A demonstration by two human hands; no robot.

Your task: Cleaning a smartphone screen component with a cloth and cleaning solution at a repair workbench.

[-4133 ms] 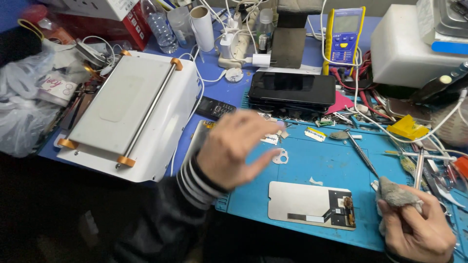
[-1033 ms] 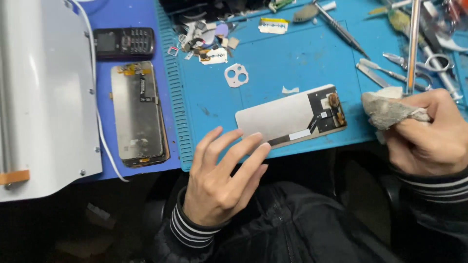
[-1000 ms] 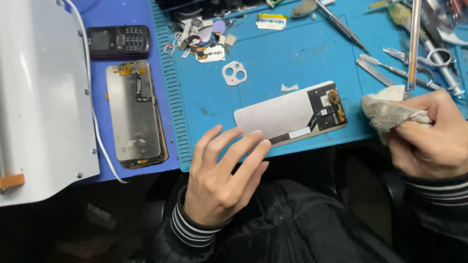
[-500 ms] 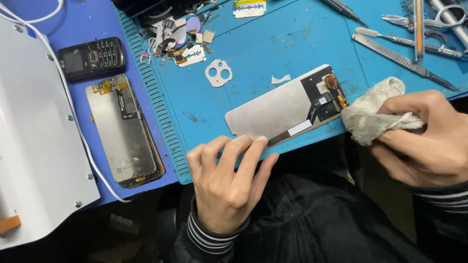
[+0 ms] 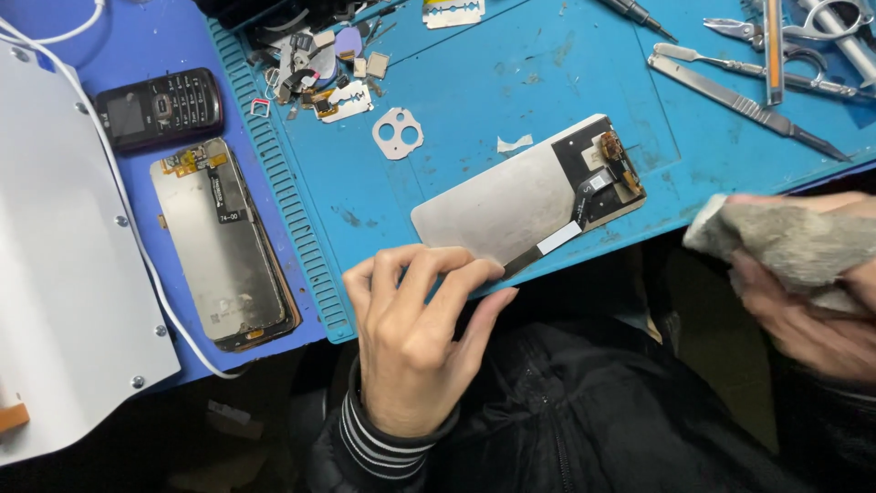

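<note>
View from above of a blue work mat at the near edge of a bench. Two hands appear. The left hand rests at the mat's near edge, its fingers curled close together, with the tips touching the near long edge of one phone screen panel; whether they pinch the panel or only press on it cannot be told. This panel lies face down and slanted on the mat, silver back up, with a black section and a ribbon cable at its right end. The right hand, off the mat at the right edge of view, is closed around one crumpled grey cloth, well apart from the panel. A second screen panel lies left of the mat on the darker blue surface, just below one black keypad phone. One white camera-lens frame with two holes lies on the mat above the first panel, near a heap of small parts. Several metal tools, including a scalpel and tweezers, lie at upper right. One white machine with a white cable fills the left side.
</note>
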